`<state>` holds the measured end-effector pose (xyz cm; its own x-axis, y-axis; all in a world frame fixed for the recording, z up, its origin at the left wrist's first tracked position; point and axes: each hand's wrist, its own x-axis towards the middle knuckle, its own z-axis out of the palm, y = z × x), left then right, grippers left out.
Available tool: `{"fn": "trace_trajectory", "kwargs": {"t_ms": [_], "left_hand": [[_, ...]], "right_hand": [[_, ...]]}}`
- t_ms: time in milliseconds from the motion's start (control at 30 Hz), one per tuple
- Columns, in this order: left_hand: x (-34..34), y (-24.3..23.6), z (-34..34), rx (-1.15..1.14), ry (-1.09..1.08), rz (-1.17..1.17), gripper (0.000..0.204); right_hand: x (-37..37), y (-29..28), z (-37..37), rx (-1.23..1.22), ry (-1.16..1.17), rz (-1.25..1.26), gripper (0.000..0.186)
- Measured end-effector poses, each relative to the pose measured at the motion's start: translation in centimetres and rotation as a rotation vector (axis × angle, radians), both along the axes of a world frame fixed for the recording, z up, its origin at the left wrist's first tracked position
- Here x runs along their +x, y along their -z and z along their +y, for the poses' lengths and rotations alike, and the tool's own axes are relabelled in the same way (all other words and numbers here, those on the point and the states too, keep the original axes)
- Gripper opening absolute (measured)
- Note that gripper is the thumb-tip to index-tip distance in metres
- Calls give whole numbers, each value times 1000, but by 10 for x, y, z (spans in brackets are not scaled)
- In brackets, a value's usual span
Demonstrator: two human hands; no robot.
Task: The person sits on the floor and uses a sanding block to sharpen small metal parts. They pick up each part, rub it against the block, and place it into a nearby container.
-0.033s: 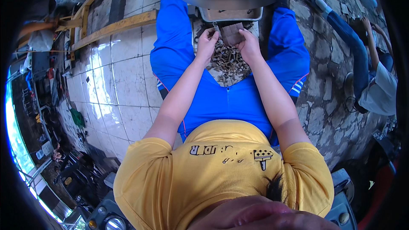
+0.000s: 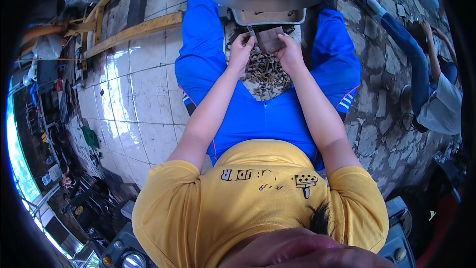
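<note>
My right hand (image 2: pixel 289 51) pinches a brown, creased square sheet (image 2: pixel 270 40) that looks like folded sandpaper. My left hand (image 2: pixel 241 49) is closed on a small grey metal piece (image 2: pixel 252 33), held upright just left of the sheet. The two are close together, and I cannot tell whether they touch. Below both hands, between my knees, lies a heap of small brownish metal parts (image 2: pixel 267 73). Just beyond the hands stands a shallow grey tray (image 2: pixel 270 23), its far side hidden by a blurred patch.
A wooden frame (image 2: pixel 134 32) runs along the left over pale floor tiles (image 2: pixel 148 79). Stone paving (image 2: pixel 367 69) covers the right side, where another person (image 2: pixel 441 104) sits. A green cloth-like thing (image 2: pixel 90 138) lies at the left.
</note>
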<state>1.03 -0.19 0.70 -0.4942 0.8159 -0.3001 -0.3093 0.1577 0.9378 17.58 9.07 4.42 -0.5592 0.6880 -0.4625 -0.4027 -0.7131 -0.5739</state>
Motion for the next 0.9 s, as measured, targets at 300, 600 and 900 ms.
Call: {"fn": "trace_trajectory", "kwargs": {"t_ms": [300,600,900], "left_hand": [[-9,-3,3,93,96,-390,35],[-8,-10,5,149,112,-392,33],[-8,-9,4,49,152,-238,32]], "right_hand": [[-2,4,10,8,-32,-20,29],[0,19,16,199,-132,-214,41],[-3,1,17,297,65,-222,63]]}}
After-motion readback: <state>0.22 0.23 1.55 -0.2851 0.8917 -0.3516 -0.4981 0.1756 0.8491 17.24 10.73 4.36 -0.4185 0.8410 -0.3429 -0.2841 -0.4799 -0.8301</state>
